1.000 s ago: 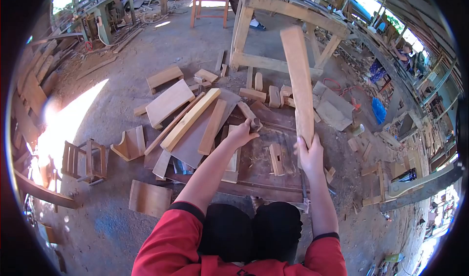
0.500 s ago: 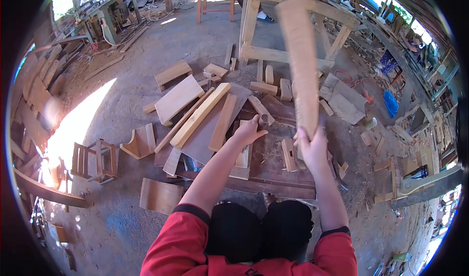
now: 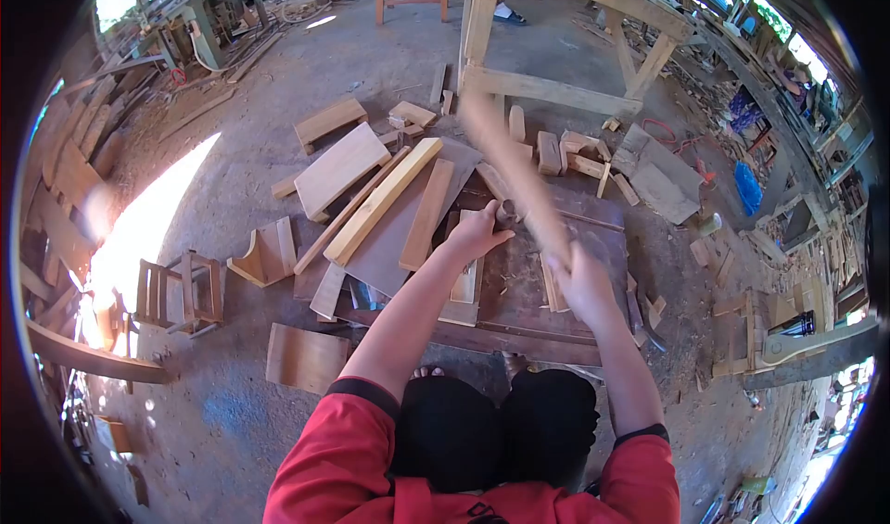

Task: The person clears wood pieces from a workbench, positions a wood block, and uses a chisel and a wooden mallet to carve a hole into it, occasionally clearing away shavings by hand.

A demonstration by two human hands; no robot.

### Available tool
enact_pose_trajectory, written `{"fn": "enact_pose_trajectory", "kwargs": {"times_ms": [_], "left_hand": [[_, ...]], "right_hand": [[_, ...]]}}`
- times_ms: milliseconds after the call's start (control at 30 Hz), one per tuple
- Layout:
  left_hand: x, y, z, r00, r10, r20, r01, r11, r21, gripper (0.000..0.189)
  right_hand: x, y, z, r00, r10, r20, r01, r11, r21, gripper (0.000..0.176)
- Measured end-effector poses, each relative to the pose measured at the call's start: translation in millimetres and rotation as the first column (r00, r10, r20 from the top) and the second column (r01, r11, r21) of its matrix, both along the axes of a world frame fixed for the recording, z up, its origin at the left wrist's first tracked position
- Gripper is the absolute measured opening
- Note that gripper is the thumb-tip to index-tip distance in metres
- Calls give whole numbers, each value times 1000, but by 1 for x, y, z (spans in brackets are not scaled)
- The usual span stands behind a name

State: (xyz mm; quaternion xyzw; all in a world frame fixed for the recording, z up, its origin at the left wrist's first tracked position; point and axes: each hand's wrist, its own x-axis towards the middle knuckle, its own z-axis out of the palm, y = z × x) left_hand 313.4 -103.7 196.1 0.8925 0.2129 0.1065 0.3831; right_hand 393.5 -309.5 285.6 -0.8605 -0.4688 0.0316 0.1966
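Observation:
My left hand (image 3: 476, 237) is closed around a chisel (image 3: 505, 213); its round brown handle end sticks up past my fingers, and the blade is hidden. In my right hand (image 3: 582, 285) is a long wooden club (image 3: 519, 172), gripped at its lower end and smeared by motion. The club slants up and left, passing close beside the chisel's handle end in this view. Below my hands is a low brown worktop (image 3: 519, 288) with wood chips on it. A small wooden piece (image 3: 553, 283) lies there, partly covered by my right hand.
Boards and a pale wooden bar (image 3: 385, 202) lie piled to the left. Wood blocks (image 3: 549, 153) lie beyond the worktop, near a wooden workbench (image 3: 556, 84). A small slatted wooden frame (image 3: 181, 292) stands on the left floor. A person's foot (image 3: 508, 12) shows behind the bench.
The club has swung down and to the left, from nearly upright to slanting toward the chisel. My right hand has dropped slightly and moved left. My left hand keeps its hold.

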Motion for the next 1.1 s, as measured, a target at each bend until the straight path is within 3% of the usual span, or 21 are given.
{"fn": "enact_pose_trajectory", "kwargs": {"times_ms": [33,100,133,233,267,300,333,367,400,433,500,533,567,667,767,800,833,900,967,1033,1100], "left_hand": [[-1,-1,0,1000,6,-1,-6,1000,-1,68],[-3,-3,2,999,32,-23,-32,999,-2,67],[-1,1,3,999,34,-22,-34,999,3,67],[-4,-3,-3,1000,21,-11,-21,1000,16,66],[-4,-1,-1,1000,11,-18,-11,1000,1,65],[-3,1,2,1000,2,-22,-2,1000,-12,64],[-4,0,3,1000,6,-21,-7,1000,-22,64],[-4,0,1,1000,9,-14,-9,1000,-21,64],[-4,1,0,1000,-3,30,3,1000,-19,64],[-4,1,-2,997,-13,70,15,1000,-18,63],[-7,-5,0,1000,9,5,-9,1000,-19,63],[-6,-4,6,998,37,-46,-37,999,-7,63],[-4,-1,6,998,38,-45,-38,999,-6,63],[-4,0,-2,1000,10,-3,-10,1000,-8,66],[-3,2,-2,1000,-11,22,11,1000,-4,67],[-3,1,-1,1000,1,1,-1,1000,-24,66],[-4,0,-1,1000,15,-22,-17,999,-47,66],[-5,0,-2,998,35,-43,-37,998,-44,65],[-3,3,0,997,56,-60,-58,997,-41,65],[-4,2,-1,999,34,-29,-34,999,-11,66],[-2,1,0,999,22,-36,-23,999,-29,66]], "right_hand": [[4,-2,0,1000,6,-1,-6,1000,-1,35],[14,-3,2,956,-131,-263,162,982,99,33],[-5,0,42,892,-194,-408,265,956,125,30],[-18,-1,63,909,10,-416,249,789,562,28],[-23,1,62,919,-1,-395,261,753,604,28],[-19,1,48,920,-2,-393,262,750,608,28],[-14,0,24,958,-113,-264,226,864,450,29],[-12,-2,11,976,-189,-107,212,940,267,30],[-20,0,11,979,-134,151,110,981,160,34],[-13,2,10,980,-125,157,100,982,157,34],[1,2,8,987,-97,125,109,990,-87,37],[7,2,15,983,-185,-19,183,981,-62,31],[8,3,23,983,-184,-18,182,981,-60,31],[-6,2,47,918,-104,-383,281,850,445,31],[19,0,-15,969,-110,-219,177,932,316,38],[6,3,2,914,-66,-400,131,982,138,38],[17,3,0,917,-58,-396,122,983,138,38],[47,-2,-8,992,34,-125,-43,997,-70,36],[45,-1,16,986,22,-168,-30,998,-47,34],[28,0,33,923,-24,-384,108,974,199,34],[16,3,24,916,28,-400,141,912,385,34]]}}
